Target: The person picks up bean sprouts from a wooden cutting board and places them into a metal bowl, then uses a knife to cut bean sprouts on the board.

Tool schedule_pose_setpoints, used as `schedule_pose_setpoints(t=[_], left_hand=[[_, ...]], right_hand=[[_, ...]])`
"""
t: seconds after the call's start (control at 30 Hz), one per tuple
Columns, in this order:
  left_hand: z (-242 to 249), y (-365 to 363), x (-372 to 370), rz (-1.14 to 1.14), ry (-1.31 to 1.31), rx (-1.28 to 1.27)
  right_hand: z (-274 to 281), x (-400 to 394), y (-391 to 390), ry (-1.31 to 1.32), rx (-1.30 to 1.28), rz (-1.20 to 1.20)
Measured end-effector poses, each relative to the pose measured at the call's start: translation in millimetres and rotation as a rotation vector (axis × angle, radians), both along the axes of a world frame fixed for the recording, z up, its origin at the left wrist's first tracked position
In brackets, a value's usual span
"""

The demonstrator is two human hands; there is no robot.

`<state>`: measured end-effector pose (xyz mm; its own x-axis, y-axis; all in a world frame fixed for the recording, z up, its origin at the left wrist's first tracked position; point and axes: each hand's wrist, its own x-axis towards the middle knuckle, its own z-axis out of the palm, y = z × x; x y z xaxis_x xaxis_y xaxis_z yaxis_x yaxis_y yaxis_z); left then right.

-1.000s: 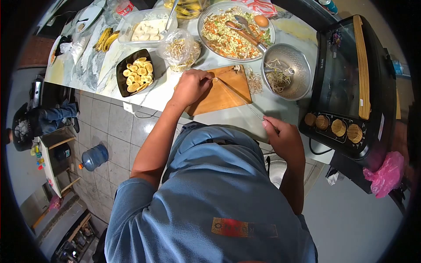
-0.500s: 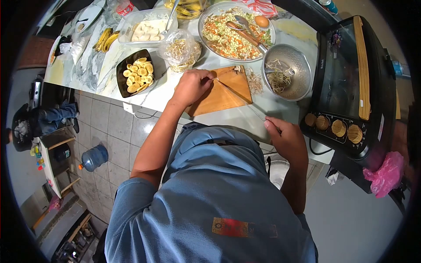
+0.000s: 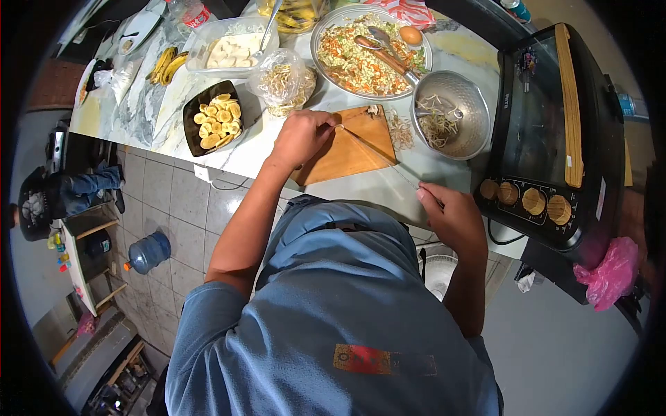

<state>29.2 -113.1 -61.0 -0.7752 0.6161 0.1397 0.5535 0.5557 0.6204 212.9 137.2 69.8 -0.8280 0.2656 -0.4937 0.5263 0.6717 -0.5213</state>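
My left hand (image 3: pixel 303 139) is closed in a pinch over the left part of the wooden cutting board (image 3: pixel 368 158). At its fingertips shows a small pale strand that looks like a bean sprout. My right hand (image 3: pixel 452 213), near the counter edge, is closed on the end of a thin knife (image 3: pixel 374 149), seen almost edge-on; its handle is hidden. The blade slants across the board, its tip beside my left fingertips. Thin pale trimmings (image 3: pixel 400 130) lie by the board. Bean sprouts (image 3: pixel 438 125) fill part of a metal strainer bowl (image 3: pixel 479 118). More are in a clear plastic bag (image 3: pixel 283 82).
A round tray (image 3: pixel 317 59) holds chopped vegetables, a spoon and an egg (image 3: pixel 411 35). Sliced bananas sit in a dark bowl (image 3: pixel 191 132), near a clear tub (image 3: pixel 196 61). A toaster oven (image 3: pixel 538 125) stands right. Behind are a water jug (image 3: pixel 149 251) and a person (image 3: pixel 66 197).
The view has shifted very slightly. Both hands and the knife keep nearly the same place.
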Motion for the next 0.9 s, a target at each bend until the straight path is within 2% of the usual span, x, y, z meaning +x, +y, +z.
schedule_pose_setpoints(t=[0.33,0.5,0.73,0.9], left_hand=[[5,1,-1,-0.023,-0.002,0.071],[7,1,-2,-0.044,0.025,0.080],[6,2,-3,-0.057,0.111,0.099],[9,2,-3,-0.006,0.037,0.032]], right_hand=[[3,-4,-1,-0.025,0.009,0.004],[11,-12,-6,0.026,0.166,0.160],[18,-22,-9,0.019,0.231,0.255],[16,-20,-7,0.068,0.227,0.279]])
